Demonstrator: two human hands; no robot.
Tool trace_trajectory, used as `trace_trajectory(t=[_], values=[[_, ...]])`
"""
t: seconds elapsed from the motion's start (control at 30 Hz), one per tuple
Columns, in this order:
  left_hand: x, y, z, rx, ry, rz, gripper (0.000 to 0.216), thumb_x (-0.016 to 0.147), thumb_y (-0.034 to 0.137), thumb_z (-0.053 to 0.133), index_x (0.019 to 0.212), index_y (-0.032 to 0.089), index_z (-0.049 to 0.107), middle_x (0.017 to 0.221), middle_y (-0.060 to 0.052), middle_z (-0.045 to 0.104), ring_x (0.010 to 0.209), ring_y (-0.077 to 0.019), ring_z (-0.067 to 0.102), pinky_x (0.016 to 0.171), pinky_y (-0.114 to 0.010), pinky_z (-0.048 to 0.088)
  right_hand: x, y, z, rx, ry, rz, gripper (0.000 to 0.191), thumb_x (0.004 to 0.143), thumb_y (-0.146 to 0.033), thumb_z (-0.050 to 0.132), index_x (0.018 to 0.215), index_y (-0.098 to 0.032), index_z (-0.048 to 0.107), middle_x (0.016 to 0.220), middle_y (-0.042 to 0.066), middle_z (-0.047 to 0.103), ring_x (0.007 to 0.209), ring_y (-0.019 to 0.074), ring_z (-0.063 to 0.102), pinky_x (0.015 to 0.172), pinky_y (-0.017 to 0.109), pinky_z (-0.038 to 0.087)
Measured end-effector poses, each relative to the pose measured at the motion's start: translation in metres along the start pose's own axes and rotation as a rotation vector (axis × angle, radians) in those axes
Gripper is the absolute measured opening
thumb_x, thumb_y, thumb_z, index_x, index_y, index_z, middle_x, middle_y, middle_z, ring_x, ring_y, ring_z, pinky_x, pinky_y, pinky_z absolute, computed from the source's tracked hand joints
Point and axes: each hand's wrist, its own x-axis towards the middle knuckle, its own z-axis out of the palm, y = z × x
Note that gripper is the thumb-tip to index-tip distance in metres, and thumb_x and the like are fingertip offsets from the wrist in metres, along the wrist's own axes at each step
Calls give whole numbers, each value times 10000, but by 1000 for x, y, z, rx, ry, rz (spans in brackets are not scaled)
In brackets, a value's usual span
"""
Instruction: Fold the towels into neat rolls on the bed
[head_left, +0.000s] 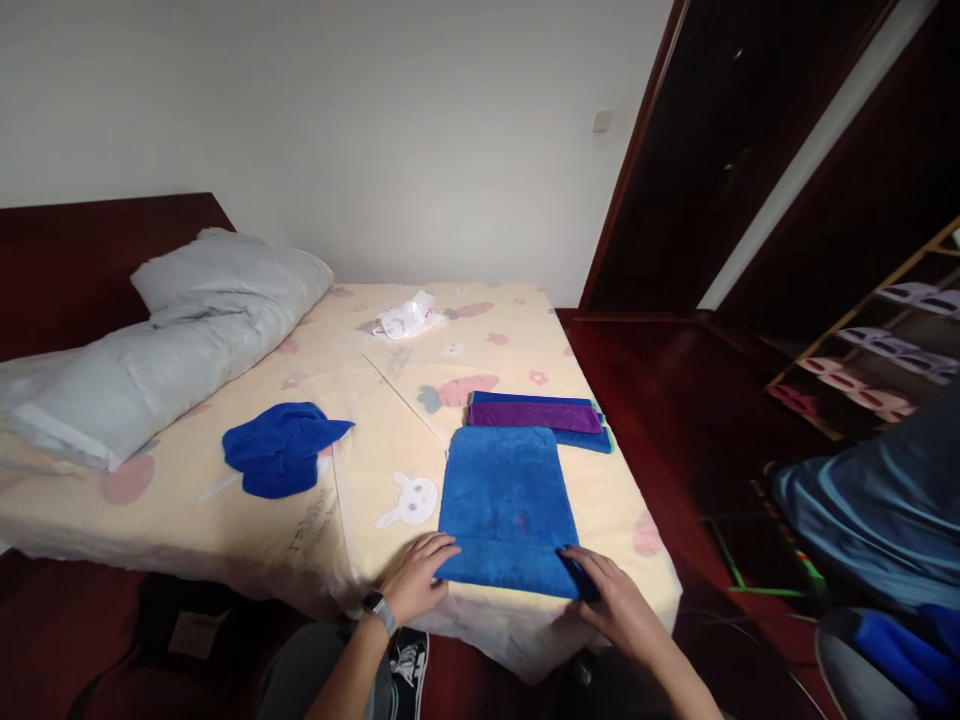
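A blue towel [510, 490] lies flat near the bed's front edge, its near end turned up in a narrow strip with a crease across it. My left hand [420, 580], a watch on its wrist, grips the left end of that strip, fingertips on the cloth. At the right end my right hand [611, 595] grips the near corner, fingers over the top and thumb lower down. Just beyond the towel is a stack of folded cloths, a purple cloth [536, 415] lying over blue ones. A crumpled blue cloth [281, 448] rests apart to the left.
The bed [390, 400] has a cream printed sheet. A grey quilt [187, 320] is heaped at the left, and a white plastic bag [409, 316] lies near the wall. On the right are a shoe rack [877, 340] and blue fabric [870, 510] close to the bed.
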Motion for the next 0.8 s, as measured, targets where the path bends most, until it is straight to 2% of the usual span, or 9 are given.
trace_trajectory(t=[0.13, 0.23, 0.3, 0.4, 0.5, 0.57, 0.63, 0.73, 0.8], values=[[11, -9, -2, -151, 98, -95, 462, 780, 102, 521, 1188, 274, 655, 1218, -32, 690, 1143, -200, 616, 1044, -360, 464, 12, 9, 1, 131, 79, 67, 456, 841, -340, 509, 1276, -217, 573, 1327, 91, 618, 1243, 257, 557, 1097, 423, 408], [27, -15, 0, -274, 169, -274, 265, 905, 295, 487, 1114, 221, 634, 888, -19, 709, 814, -172, 664, 770, -290, 526, 24, 11, 0, 290, 126, 210, 421, 923, -508, 434, 1204, -224, 566, 1183, 91, 687, 1098, 255, 646, 981, 393, 487], [39, -19, 3, -332, 223, -363, 280, 935, 407, 457, 1054, 202, 606, 733, 17, 647, 698, -156, 634, 662, -256, 489, 33, 11, -1, 363, 158, 317, 454, 931, -584, 397, 1171, -234, 559, 1097, 81, 715, 1013, 252, 680, 906, 369, 512], [55, -22, 9, -336, 322, -433, 285, 944, 427, 445, 1065, 198, 565, 713, 25, 625, 700, -156, 643, 647, -244, 461, 45, 12, 1, 389, 211, 411, 554, 899, -632, 439, 1280, -235, 505, 1071, 82, 728, 1008, 256, 690, 889, 356, 517], [63, -21, 13, -189, 370, -446, 350, 924, 410, 513, 1203, 200, 511, 761, 10, 641, 723, -178, 660, 653, -257, 454, 54, 15, 5, 319, 239, 385, 697, 873, -601, 496, 1443, -228, 347, 1079, 83, 728, 1015, 258, 692, 878, 357, 521], [66, -18, 13, -84, 352, -443, 419, 907, 384, 558, 1271, 194, 474, 811, -8, 660, 755, -193, 674, 666, -265, 456, 58, 17, 7, 240, 238, 350, 660, 897, -574, 448, 1452, -240, 323, 1110, 86, 718, 1018, 259, 691, 860, 360, 520], [68, -15, 10, -16, 311, -488, 428, 919, 355, 550, 1297, 173, 462, 830, -31, 683, 772, -207, 689, 669, -271, 453, 60, 17, 9, 153, 240, 332, 574, 927, -558, 374, 1414, -254, 370, 1109, 89, 712, 998, 263, 692, 835, 367, 518], [70, -8, 3, 92, 235, -616, 335, 960, 376, 487, 1197, 148, 556, 804, -75, 715, 785, -238, 706, 653, -285, 432, 62, 14, 9, 40, 278, 332, 547, 942, -554, 318, 1369, -229, 423, 1056, 108, 712, 984, 282, 685, 826, 388, 505], [71, -4, -1, 140, 186, -668, 339, 964, 446, 470, 1013, 155, 637, 798, -108, 728, 808, -257, 712, 646, -289, 416, 66, 10, 7, 27, 298, 407, 584, 943, -583, 296, 1362, -199, 431, 1051, 126, 719, 992, 297, 687, 826, 401, 503]])
